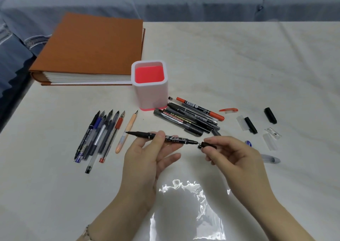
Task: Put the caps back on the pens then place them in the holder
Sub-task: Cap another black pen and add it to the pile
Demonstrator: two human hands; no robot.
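So the black marker (pixel 161 137) is up off the table, lying roughly level in front of the person, with bare tips at both ends. The left hand (pixel 147 156) pinches it around the middle between thumb and fingers. The right hand (pixel 233 158) pinches a small black cap (pixel 207 145) and has it lined up right at the marker's right tip — just shy of it, not pushed on.

Behind the hands sits the pen holder (pixel 149 86), white outside and pink inside, upright with nothing in it that I can see. Touching its base on the right is a pile of capped markers (pixel 189 119) — black ones, grey ones and one with orange ends. Left of the holder there's a row of uncapped pens (pixel 99 136) lying side by side, tips pointing away, plus a peach-coloured pen (pixel 127 132) just beside them.

Loose caps are scattered off to the right: an orange cap (pixel 228 110), a couple of black caps (pixel 251 125) and some clear caps (pixel 270 141). A thick brown album (pixel 92 45) lies at the back left, and a clear plastic bag (pixel 189 213) sits on the table (pixel 239 66) near the wrists.
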